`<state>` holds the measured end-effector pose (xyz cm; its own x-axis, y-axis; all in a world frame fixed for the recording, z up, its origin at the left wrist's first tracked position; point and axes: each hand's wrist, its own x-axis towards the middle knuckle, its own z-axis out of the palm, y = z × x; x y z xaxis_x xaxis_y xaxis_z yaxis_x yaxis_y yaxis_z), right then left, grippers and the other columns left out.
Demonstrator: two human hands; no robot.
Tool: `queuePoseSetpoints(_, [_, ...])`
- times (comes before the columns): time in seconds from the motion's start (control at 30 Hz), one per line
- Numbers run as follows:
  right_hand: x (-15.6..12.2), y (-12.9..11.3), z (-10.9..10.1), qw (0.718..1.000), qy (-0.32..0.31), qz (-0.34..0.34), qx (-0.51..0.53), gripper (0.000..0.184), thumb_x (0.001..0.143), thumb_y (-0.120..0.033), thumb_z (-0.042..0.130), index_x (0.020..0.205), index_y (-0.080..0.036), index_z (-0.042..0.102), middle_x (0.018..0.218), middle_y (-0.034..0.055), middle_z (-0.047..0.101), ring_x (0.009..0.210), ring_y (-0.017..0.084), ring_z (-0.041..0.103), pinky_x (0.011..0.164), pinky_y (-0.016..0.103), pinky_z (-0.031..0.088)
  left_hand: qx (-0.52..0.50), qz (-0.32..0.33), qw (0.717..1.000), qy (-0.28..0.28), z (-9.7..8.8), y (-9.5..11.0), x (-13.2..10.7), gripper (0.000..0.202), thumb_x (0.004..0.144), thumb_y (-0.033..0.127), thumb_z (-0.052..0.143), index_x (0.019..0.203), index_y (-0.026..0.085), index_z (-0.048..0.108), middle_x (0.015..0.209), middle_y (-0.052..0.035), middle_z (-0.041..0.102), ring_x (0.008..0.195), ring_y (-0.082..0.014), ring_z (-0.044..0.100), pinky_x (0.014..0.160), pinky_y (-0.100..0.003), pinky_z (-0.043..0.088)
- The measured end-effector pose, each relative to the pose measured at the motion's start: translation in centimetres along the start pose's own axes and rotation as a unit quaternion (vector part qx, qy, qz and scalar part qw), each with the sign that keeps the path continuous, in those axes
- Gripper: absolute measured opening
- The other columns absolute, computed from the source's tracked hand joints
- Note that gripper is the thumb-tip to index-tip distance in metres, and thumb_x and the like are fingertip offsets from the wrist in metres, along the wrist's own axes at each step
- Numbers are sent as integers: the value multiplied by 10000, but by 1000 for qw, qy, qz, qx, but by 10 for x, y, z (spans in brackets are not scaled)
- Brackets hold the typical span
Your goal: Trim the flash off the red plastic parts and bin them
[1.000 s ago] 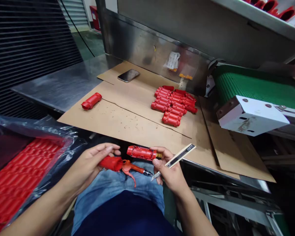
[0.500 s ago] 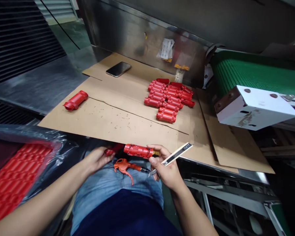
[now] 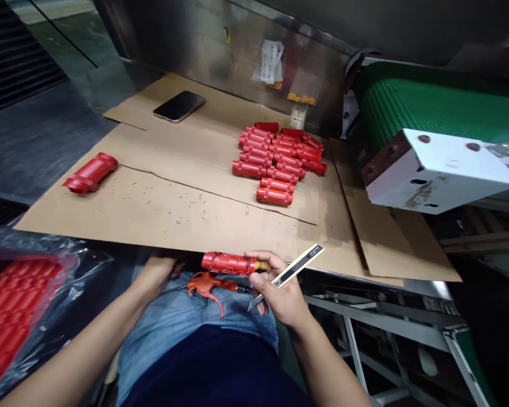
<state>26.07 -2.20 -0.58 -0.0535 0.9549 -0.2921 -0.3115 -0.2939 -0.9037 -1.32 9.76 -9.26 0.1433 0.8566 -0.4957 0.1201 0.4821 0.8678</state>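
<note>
My right hand [image 3: 282, 291] is closed around a craft knife [image 3: 299, 264] with a pale handle, its blade pointing down and left. The same hand holds a red plastic sleeve [image 3: 228, 263] with dark cut-outs, and a yellow-brown piece [image 3: 261, 265] sticks out of its right end. My left hand [image 3: 163, 270] is low at the cardboard's front edge, its fingers mostly hidden in shadow. An orange air blow gun [image 3: 206, 285] lies across my lap between the hands.
Red sleeves [image 3: 275, 161] lie grouped on the cardboard [image 3: 186, 203], with a single red piece [image 3: 91, 173] at left. A phone [image 3: 179, 106] lies behind. Red parts [image 3: 17, 305] in clear plastic are at lower left. A green conveyor belt [image 3: 441, 107] with a white bracket [image 3: 443, 172] stands right.
My left hand has moved left and under the cardboard edge; the red piece at its fingers is no longer visible. My right hand keeps its hold. The camera view has shifted.
</note>
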Motion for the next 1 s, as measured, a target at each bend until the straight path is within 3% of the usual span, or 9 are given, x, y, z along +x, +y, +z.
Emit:
queuePoseSetpoints(0.07, [2,0,3,1000,-14,4,-1,583,941,-549,850,1378,-214,657,563,-76,621,330,83,521,333,161,423,2,-8,1000,-9,-10,-4,-31,357,929,462,837,1026,125,773,701,-1,628,554,-122,507,494,-236,414])
queuePoseSetpoints(0.13, [4,0,8,999,-30,11,-4,582,937,-557,849,1371,-218,659,608,-59,650,333,80,518,329,168,417,-13,6,999,-34,-14,3,-64,394,903,474,860,1122,153,796,684,1,630,577,-128,509,524,-236,411])
queuePoseSetpoints(0.3, [7,7,28,996,-77,45,-17,573,953,-548,833,1382,-213,652,615,-50,655,344,75,514,341,162,401,-175,28,980,-86,7,41,-116,507,1042,597,633,1280,163,742,692,-27,644,516,-125,475,469,-243,347])
queuePoseSetpoints(0.43, [7,12,39,993,-95,58,-32,573,959,-549,823,1393,-226,634,738,-28,695,370,56,517,351,159,416,-196,-5,978,-73,20,52,-126,471,1048,594,646,1191,155,737,621,32,515,492,-83,353,462,-219,238])
queuePoseSetpoints(0.5, [8,13,41,996,-62,40,-57,562,954,-536,831,1379,-234,622,735,-45,675,391,58,516,365,160,425,-189,-14,980,-56,21,51,-129,425,1030,566,701,1175,168,729,627,51,480,508,-70,320,480,-208,220])
queuePoseSetpoints(0.6, [9,13,43,994,10,-3,-105,415,952,-517,837,1181,-220,658,700,-60,639,431,59,504,390,157,420,-197,-21,979,-43,19,47,-131,398,1012,553,738,1148,180,720,642,58,471,517,-62,304,488,-201,217])
queuePoseSetpoints(0.73, [10,13,47,989,-12,1,-145,387,987,-556,776,929,-185,687,655,-33,635,447,65,497,401,173,415,-226,-35,973,-32,17,43,-129,412,1010,576,724,1121,179,718,650,50,477,516,-66,310,477,-195,225])
queuePoseSetpoints(0.87, [12,15,51,991,-14,4,-134,408,969,-583,786,1005,-185,706,730,-10,690,476,72,530,408,174,435,-207,-28,978,-13,16,38,-126,398,965,538,791,1173,204,729,665,53,474,527,-81,338,456,-184,236])
queuePoseSetpoints(1.0, [14,17,58,997,-3,17,-78,427,912,-575,850,1031,-221,643,685,-65,644,430,66,501,396,174,448,-129,31,991,6,18,32,-130,445,877,434,902,1232,248,708,794,20,631,536,-84,415,469,-203,345])
